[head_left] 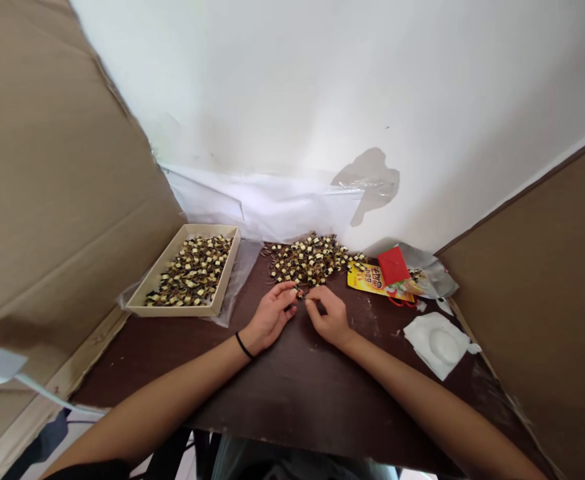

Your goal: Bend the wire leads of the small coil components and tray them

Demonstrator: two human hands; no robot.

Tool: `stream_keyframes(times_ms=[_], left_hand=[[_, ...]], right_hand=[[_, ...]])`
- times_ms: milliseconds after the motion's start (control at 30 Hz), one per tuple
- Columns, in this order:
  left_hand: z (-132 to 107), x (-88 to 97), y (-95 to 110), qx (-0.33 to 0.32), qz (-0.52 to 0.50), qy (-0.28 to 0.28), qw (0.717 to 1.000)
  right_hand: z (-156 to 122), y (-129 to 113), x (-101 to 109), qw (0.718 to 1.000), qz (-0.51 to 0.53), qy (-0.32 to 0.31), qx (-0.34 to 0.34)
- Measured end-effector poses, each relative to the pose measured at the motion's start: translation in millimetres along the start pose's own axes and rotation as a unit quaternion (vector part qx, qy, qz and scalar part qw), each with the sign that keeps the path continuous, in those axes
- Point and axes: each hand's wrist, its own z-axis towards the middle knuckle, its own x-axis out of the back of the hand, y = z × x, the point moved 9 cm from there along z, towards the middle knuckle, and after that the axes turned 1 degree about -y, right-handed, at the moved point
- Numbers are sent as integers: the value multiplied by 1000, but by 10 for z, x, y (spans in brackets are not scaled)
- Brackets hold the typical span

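1. Left of centre, the tray (185, 275) on the table (292, 393) already holds many small parts.
2. Your left hand (268, 318) and right hand (328, 316) meet mid-frame, fingers pinched together on one tiny part (301, 294); you seem mid-assembly.
3. Just above lies the loose pile (310, 259); next likely needs a fine pinch.

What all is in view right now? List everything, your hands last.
table: one, dark brown, centre
tray: one, beige, left, full of small parts
loose parts: one heap, cream and black, ahead of the hands
wrapper: one, yellow, right of heap
red card: one, on wrapper
tissue: one, white, right
plastic sheet: one, clear, against wall
cardboard: two panels, brown, either side
left hand: black wristband, fingertips at a small part
right hand: fingertips at same part
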Motion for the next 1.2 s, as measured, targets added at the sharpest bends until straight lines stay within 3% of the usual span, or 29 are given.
stream_keyframes(times_ms=[100,167,367,500,567,600,733,800,967,1200], left_hand=[[9,-68,-1,13,10,-12,1000],[25,-144,-38,29,13,-26,999],[83,-321,-206,56,11,-41,998],[75,-427,-215,75,117,-125,982],[75,-395,-165,67,262,-142,952],[90,-366,-79,32,341,-132,930],[55,-447,349,-202,581,-78,784],[15,-514,390,-255,620,-85,737],[-16,-541,397,-297,639,-79,705],[-78,-561,415,-348,646,-73,676]], right_hand=[[-23,221,-43,984,95,1,-149],[-37,293,-85,964,161,-5,-210],[-91,485,-4,916,253,19,-309],[-168,647,-4,883,309,27,-352],[-194,720,-69,857,353,20,-376],[-202,749,-105,842,376,17,-387],[-206,812,-192,806,429,1,-409],[-205,811,-210,805,428,-20,-410],[-208,775,-221,818,407,-63,-402],[-230,796,-196,828,378,-50,-411]])
